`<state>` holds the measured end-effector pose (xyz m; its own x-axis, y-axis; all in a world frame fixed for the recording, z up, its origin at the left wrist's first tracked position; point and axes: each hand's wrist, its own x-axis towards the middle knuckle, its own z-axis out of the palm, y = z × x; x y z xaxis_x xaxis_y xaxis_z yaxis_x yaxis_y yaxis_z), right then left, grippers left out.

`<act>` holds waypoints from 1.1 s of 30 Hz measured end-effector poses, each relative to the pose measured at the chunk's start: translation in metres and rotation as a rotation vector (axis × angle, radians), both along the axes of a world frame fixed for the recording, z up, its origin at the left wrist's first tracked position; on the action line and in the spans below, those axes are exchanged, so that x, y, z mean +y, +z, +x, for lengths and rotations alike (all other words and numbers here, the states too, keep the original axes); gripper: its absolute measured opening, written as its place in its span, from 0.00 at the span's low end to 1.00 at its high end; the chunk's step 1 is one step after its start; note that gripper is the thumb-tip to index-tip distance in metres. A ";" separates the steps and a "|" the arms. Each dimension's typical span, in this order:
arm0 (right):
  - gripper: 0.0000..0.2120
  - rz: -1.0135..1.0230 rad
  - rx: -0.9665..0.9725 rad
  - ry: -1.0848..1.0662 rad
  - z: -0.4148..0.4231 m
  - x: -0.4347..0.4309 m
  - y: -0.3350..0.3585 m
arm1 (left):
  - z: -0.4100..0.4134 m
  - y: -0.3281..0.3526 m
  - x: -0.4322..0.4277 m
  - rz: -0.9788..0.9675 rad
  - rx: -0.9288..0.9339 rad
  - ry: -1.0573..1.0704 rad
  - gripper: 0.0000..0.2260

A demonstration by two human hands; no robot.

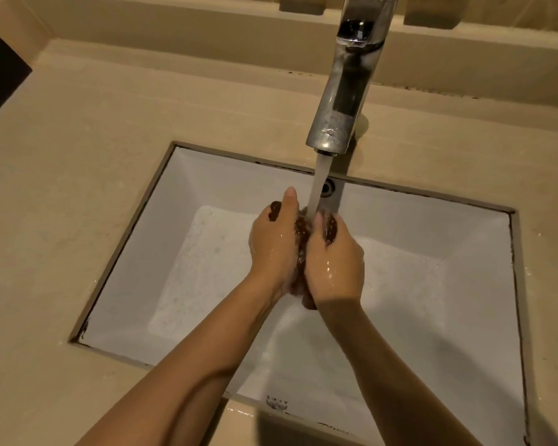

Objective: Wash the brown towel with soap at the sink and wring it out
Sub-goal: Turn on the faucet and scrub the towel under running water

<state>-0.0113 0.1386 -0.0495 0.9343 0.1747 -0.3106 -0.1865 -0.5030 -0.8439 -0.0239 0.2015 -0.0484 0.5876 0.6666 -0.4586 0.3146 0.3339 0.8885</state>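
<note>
Brown towel (301,231) is bunched into a small wet wad, squeezed between both hands above the middle of the sink (226,185). Only scraps of it show: a dark bit poking out past the left hand's fingers at the far side, a strip in the gap between the palms, another bit by the right thumb, and a dark end below the wrists. The left hand (273,249) is closed around the towel's left side, its thumb pointing up and away from the body. The right hand (335,265) is wrapped over the right side, fingers curled in, its back glistening with water.

A chrome faucet (345,88) rises from the beige surface (78,149) behind the basin, and a steady stream of water (318,181) falls from its spout straight onto the top of the wad, just between the two thumbs. The white rectangular basin holds shallow, foamy water across its floor; the bubbles look like soap suds, though the dim, warm light makes that hard to confirm. A round overflow hole (328,187) sits in the back wall, just behind the stream. Both forearms reach in from the near edge, bare and wet near the wrists.
</note>
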 end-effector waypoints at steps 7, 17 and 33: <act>0.14 -0.006 -0.048 -0.063 0.026 0.001 0.003 | -0.001 0.000 -0.013 0.051 -0.001 -0.017 0.16; 0.19 0.107 0.083 0.085 -0.006 -0.006 0.007 | -0.001 -0.001 0.004 -0.198 0.047 0.022 0.18; 0.13 0.094 -0.058 -0.081 0.016 -0.009 0.004 | 0.001 0.009 -0.015 0.052 0.025 -0.045 0.20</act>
